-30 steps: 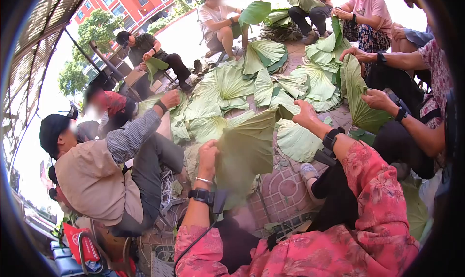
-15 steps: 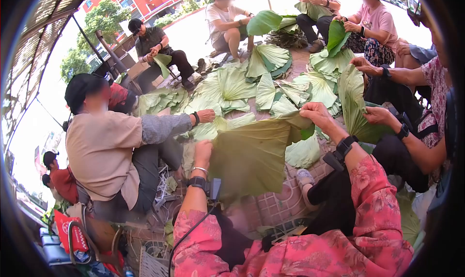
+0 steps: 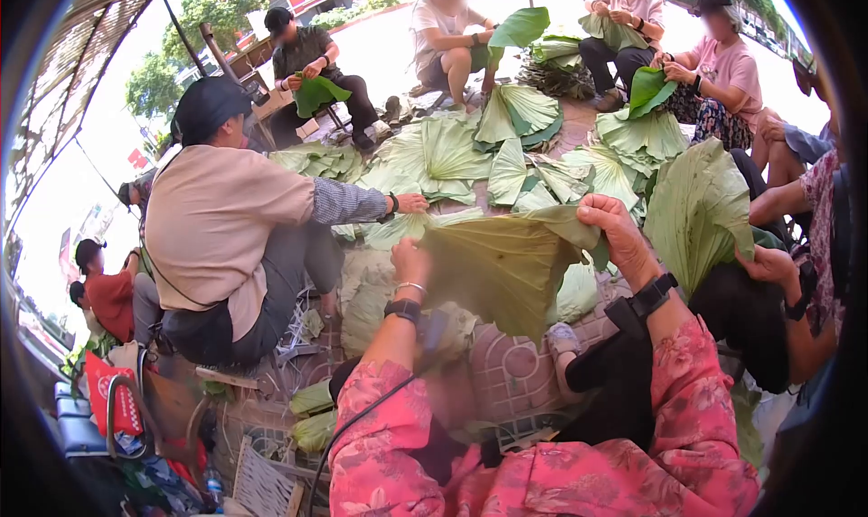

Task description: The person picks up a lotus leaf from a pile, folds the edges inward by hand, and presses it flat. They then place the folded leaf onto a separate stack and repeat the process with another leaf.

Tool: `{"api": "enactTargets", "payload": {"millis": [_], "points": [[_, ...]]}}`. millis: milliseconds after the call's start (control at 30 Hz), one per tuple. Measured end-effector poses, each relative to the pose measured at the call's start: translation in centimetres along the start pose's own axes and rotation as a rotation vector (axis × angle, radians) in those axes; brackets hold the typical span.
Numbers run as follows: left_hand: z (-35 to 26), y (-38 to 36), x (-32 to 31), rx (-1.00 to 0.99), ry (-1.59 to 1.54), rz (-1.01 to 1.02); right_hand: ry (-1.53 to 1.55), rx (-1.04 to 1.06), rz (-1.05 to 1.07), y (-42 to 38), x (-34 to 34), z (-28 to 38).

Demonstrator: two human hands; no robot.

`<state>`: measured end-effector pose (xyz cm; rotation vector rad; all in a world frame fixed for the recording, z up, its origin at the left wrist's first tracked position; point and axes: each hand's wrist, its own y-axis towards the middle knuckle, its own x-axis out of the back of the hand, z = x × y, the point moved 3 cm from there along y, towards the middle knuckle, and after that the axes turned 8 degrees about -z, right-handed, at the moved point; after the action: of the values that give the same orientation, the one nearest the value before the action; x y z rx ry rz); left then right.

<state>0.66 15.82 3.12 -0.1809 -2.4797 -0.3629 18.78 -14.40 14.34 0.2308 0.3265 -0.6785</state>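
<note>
A large olive-brown lotus leaf [image 3: 502, 268] is stretched between my two hands above the paved ground. My left hand [image 3: 413, 262] is closed on its left edge. On the other side, my right hand [image 3: 615, 225] pinches the upper right corner, where the leaf folds over. Beyond it, a spread of pale green lotus leaves [image 3: 443, 160] covers the ground. To my right, a person's hand holds a big green leaf [image 3: 701, 214]. At my left, a person in a beige top [image 3: 231, 232] reaches an arm toward the spread leaves.
Several people sit around the leaves, some holding leaves. A stack of leaves [image 3: 556, 56] stands at the back. Bottom left are a red bag [image 3: 113, 395], a chair and a woven seat [image 3: 267, 481]. A cable [image 3: 366, 408] runs along my left sleeve.
The leaf in my hands has lifted and swung slightly right, its lower edge now higher. My view has shifted a little. The person at back left now holds a greener leaf lower down.
</note>
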Motion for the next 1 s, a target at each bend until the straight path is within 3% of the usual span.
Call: {"api": "enactTargets", "payload": {"millis": [67, 100, 200, 333, 433, 533, 833, 933, 1000], "points": [[-1.1, -1.0, -0.5, -0.090, 0.084, -0.220, 0.026, -0.014, 0.008, 0.1, -0.4, 0.0], [-2.4, -1.6, -0.3, -0.124, 0.072, -0.161, 0.027, -0.022, 0.014, 0.2, -0.7, -0.1], [-6.0, -4.4, -0.7, -0.290, -0.383, -0.007, 0.032, -0.063, 0.015, 0.7, -1.3, -1.1], [-11.6, -11.3, 1.0, -0.321, -0.564, 0.461, 0.019, -0.141, 0.010, 1.2, -1.9, -3.4], [-11.2, -14.3, -0.6, -0.298, -0.673, 0.613, -0.001, -0.154, 0.024, 1.2, -2.7, -4.7], [-10.9, -15.0, -0.5, -0.348, -0.698, 0.608, -0.036, -0.195, 0.011, 1.3, -2.9, -6.1], [-11.1, -14.7, 1.4, -0.333, -0.751, 0.568, -0.060, -0.299, 0.035, 1.0, -4.4, -7.3], [-10.1, -13.7, -0.6, -0.127, -0.970, 0.698, -0.100, -0.301, 0.063, 1.1, -4.5, -7.3], [-9.3, -13.1, -0.6, -0.064, -0.899, 0.744, -0.190, -0.242, 0.081, 1.0, -4.8, -7.2]]}}
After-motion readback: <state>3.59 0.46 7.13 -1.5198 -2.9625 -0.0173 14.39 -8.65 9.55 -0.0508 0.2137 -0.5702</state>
